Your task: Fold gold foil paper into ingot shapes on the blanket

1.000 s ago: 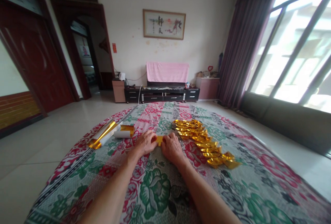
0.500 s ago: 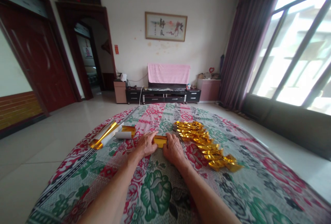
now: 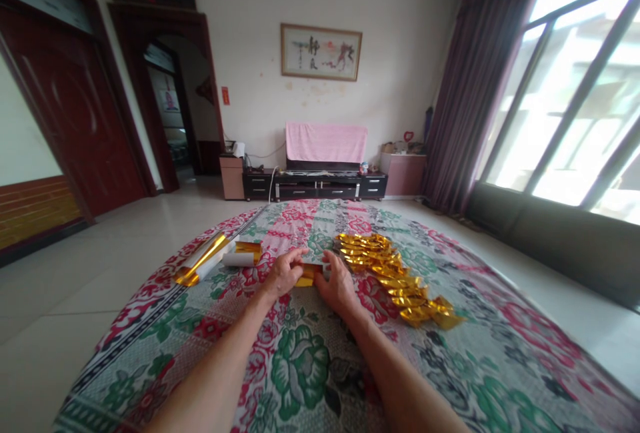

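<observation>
My left hand [image 3: 283,274] and my right hand [image 3: 339,282] meet over a small piece of gold foil paper [image 3: 307,274] on the floral cloth [image 3: 305,366]. Both hands pinch its ends with curled fingers. Most of the piece is hidden between my fingers. A heap of folded gold foil pieces [image 3: 395,277] lies just right of my right hand. Left of my left hand lie a white roll [image 3: 239,259], loose gold foil sheets [image 3: 201,263] and a folded gold piece [image 3: 248,248].
The floral cloth covers a tiled floor [image 3: 75,299]. A low black TV cabinet [image 3: 315,185] with a pink cover stands at the far wall. Dark wooden doors [image 3: 65,113] are on the left, large windows [image 3: 575,106] and a curtain on the right.
My hands have shifted slightly on the gold foil piece, with the fingers now curled up around it instead of pressing it flat. The camera tilted a little.
</observation>
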The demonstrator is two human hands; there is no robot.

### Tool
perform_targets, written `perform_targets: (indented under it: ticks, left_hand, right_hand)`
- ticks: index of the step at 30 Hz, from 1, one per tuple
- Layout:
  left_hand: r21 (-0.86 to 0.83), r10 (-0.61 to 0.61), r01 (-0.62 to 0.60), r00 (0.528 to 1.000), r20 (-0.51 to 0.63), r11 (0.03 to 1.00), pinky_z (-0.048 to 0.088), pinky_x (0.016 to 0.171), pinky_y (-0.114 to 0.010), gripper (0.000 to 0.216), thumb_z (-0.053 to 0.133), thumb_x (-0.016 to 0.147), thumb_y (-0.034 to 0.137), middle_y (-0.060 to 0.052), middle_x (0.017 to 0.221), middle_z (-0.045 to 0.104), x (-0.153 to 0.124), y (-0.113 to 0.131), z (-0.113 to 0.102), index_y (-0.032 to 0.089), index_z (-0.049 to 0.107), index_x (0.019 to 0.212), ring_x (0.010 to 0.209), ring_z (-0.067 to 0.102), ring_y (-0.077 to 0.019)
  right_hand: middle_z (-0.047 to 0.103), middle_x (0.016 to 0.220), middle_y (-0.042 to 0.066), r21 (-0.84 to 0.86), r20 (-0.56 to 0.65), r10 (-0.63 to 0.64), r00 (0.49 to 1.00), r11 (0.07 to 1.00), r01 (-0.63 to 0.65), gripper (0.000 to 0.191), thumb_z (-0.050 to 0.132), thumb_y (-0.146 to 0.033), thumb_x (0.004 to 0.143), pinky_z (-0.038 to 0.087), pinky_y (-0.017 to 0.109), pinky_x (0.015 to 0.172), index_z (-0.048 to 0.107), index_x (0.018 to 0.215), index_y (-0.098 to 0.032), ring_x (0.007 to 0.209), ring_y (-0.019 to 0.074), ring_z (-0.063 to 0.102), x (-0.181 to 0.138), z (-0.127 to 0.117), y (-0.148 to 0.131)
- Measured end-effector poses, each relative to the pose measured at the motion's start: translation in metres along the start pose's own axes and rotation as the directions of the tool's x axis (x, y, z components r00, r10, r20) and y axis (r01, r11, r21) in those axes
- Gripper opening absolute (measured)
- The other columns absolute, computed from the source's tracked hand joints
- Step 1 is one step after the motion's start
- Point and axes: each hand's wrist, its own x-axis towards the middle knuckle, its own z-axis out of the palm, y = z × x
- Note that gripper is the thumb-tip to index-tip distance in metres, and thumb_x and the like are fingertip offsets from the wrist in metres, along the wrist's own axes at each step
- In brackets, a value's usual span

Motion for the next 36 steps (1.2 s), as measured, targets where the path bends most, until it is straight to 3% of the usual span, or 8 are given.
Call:
perform_targets:
  ticks: [8,13,16,19,23,28,31,36]
  left_hand:
    - [-0.115,0.04,-0.04,0.999,-0.005,0.993,0.043,0.063,-0.021,0.046,0.046,0.068,0.014,0.0,0.075,0.057,0.003,0.01,0.005,0.015,0.055,0.113,0.064,0.051,-0.01]
    - [-0.197,0.059,-0.067,0.997,-0.047,0.978,0.043,0.064,-0.021,0.04,0.048,0.068,0.016,0.001,0.074,0.056,0.003,0.028,0.005,0.015,0.058,0.107,0.063,0.051,-0.0095]
    - [-0.273,-0.033,-0.007,0.989,-0.145,0.962,0.043,0.06,-0.02,0.038,0.052,0.066,0.02,0.0,0.075,0.057,0.006,0.028,0.003,0.015,0.06,0.103,0.062,0.051,-0.0094]
    - [-0.454,-0.208,0.053,0.931,-0.3,0.89,0.042,0.054,-0.018,0.042,0.055,0.063,0.022,0.001,0.075,0.057,0.011,0.021,0.0,0.015,0.059,0.104,0.058,0.051,-0.0081]
    - [-0.624,-0.343,0.068,0.878,-0.333,0.778,0.044,0.054,-0.019,0.05,0.059,0.059,0.023,0.002,0.072,0.058,0.014,0.014,-0.005,0.014,0.055,0.108,0.055,0.053,-0.0075]
    - [-0.557,-0.259,0.103,0.943,-0.207,0.824,0.044,0.057,-0.018,0.042,0.06,0.061,0.022,0.0,0.077,0.059,0.01,0.019,0.0,0.014,0.06,0.102,0.061,0.054,-0.0083]
    - [-0.478,-0.201,0.103,0.967,-0.157,0.872,0.045,0.062,-0.02,0.04,0.059,0.062,0.021,-0.001,0.077,0.059,0.008,0.023,0.003,0.014,0.062,0.101,0.066,0.055,-0.0099]
    - [-0.36,-0.123,0.062,0.981,-0.149,0.931,0.046,0.069,-0.023,0.038,0.056,0.065,0.021,-0.002,0.081,0.061,0.007,0.025,0.003,0.014,0.062,0.102,0.073,0.056,-0.0126]
  right_hand:
    - [0.066,0.085,0.001,0.428,0.086,0.15,0.985,0.887,-0.173,0.04,0.051,-0.026,0.071,0.05,0.029,0.068,0.05,0.11,-0.02,0.074,0.0152,0.061,0.004,0.004,0.007]
    - [0.064,0.095,0.005,0.34,0.023,0.165,0.986,0.926,-0.163,0.039,0.052,-0.027,0.069,0.049,0.028,0.069,0.054,0.106,-0.017,0.08,0.0164,0.06,0.006,0.0,0.004]
    - [0.06,0.101,0.008,0.209,-0.065,0.167,0.984,0.966,-0.15,0.042,0.052,-0.026,0.067,0.048,0.029,0.07,0.054,0.108,-0.015,0.083,0.017,0.058,0.006,-0.004,-0.001]
    - [0.062,0.089,0.008,0.147,-0.117,0.217,0.969,0.969,-0.2,0.044,0.051,-0.026,0.068,0.047,0.03,0.071,0.053,0.11,-0.011,0.075,0.0167,0.058,0.005,-0.006,-0.005]
    - [0.064,0.071,0.002,0.301,0.049,0.3,0.953,0.905,-0.3,0.043,0.051,-0.033,0.073,0.048,0.029,0.064,0.052,0.111,-0.013,0.065,0.0165,0.06,0.005,-0.005,-0.007]
    - [0.066,0.086,0.004,0.624,0.278,0.271,0.922,0.678,-0.388,0.062,0.059,-0.039,0.069,0.049,0.025,0.053,0.039,0.123,-0.016,0.073,0.018,0.062,0.006,-0.004,-0.007]
    - [0.064,0.08,0.002,0.69,0.269,0.282,0.921,0.61,-0.389,0.065,0.061,-0.037,0.067,0.047,0.022,0.051,0.037,0.123,-0.016,0.069,0.0159,0.061,0.008,-0.002,-0.006]
    - [0.06,0.069,-0.003,0.723,0.226,0.338,0.913,0.57,-0.39,0.055,0.06,-0.032,0.064,0.043,0.02,0.048,0.046,0.114,-0.016,0.056,0.0104,0.053,0.01,-0.001,-0.006]
